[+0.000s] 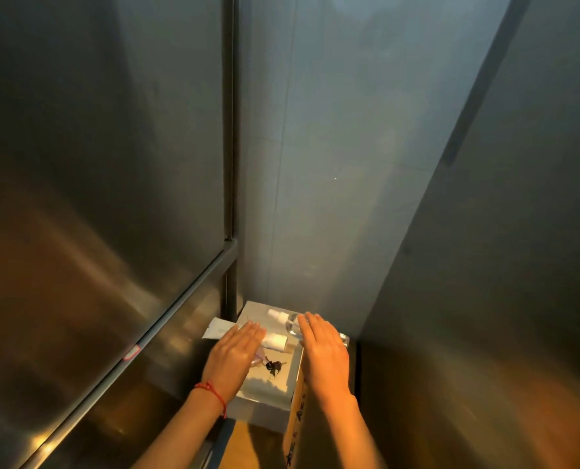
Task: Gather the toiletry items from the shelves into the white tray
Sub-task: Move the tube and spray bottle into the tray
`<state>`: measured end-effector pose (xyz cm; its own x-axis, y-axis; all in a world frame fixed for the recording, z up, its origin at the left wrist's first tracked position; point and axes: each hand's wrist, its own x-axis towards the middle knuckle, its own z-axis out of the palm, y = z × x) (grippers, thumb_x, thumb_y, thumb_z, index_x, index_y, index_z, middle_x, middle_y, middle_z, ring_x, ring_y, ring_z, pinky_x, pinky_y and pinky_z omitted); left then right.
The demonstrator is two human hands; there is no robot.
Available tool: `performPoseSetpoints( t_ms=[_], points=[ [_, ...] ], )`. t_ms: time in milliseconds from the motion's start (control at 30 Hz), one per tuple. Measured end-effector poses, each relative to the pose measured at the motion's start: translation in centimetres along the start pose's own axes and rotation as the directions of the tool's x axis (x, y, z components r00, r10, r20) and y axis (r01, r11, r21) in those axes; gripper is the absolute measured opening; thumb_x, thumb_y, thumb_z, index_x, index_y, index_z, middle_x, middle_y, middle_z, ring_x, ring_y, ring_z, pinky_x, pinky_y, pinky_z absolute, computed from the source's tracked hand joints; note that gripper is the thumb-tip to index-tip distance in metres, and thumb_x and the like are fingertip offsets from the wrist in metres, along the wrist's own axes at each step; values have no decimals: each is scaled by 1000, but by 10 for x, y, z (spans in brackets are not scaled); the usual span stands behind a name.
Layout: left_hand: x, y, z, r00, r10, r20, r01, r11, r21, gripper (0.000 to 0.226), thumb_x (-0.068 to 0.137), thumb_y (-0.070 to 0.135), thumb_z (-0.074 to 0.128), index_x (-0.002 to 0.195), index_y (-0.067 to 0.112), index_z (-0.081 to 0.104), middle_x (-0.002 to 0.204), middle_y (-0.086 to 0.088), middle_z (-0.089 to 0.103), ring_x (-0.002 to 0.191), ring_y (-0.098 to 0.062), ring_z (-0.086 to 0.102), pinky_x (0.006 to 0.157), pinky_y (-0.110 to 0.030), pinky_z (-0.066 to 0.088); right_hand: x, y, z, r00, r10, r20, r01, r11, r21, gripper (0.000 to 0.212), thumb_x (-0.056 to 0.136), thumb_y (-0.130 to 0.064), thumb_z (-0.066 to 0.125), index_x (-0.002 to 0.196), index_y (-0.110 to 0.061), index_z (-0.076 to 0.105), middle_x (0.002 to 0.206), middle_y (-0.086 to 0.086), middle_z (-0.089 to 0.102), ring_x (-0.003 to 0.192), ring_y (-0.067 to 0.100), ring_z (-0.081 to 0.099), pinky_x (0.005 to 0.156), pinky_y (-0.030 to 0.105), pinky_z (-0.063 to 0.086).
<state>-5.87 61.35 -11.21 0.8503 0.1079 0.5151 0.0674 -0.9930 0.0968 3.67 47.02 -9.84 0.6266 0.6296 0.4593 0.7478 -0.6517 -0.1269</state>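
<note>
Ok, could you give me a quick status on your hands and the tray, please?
Left hand and right hand open, flat over the white tray. Tubes, a clear bottle and keys already in it. Nothing blocking.

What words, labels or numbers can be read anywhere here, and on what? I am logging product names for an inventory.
None can be read.
White tube at the tray's left edge: faint print, too blurred to read.
Cardboard box beside the white tray: dark marks down its side, too blurred to tell as letters.
White bottle, clear bottle: no label visible.
Pink tag on the metal rail: blurred.
</note>
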Motion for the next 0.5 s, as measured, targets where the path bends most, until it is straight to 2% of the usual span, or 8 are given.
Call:
performPoseSetpoints(
  t_ms=[233,500],
  points=[
    [14,-7,30,1000,-4,-8,4,1000,19,74,13,9,96,84,7,76,88,-7,74,80,-17,72,66,-32,56,13,22,18,1000,-17,6,17,1000,-9,76,21,1,94,95,-8,76,95,8,73,87,23,71,73,35,57],
    [17,-23,69,994,19,107,-20,1000,6,75,17,4,95,90,9,76,95,-6,74,87,-16,71,70,-33,58,26,32,50,999,21,39,-21,1000,4,75,22,3,93,94,-6,75,95,12,73,87,25,71,72,38,57]
  ],
)
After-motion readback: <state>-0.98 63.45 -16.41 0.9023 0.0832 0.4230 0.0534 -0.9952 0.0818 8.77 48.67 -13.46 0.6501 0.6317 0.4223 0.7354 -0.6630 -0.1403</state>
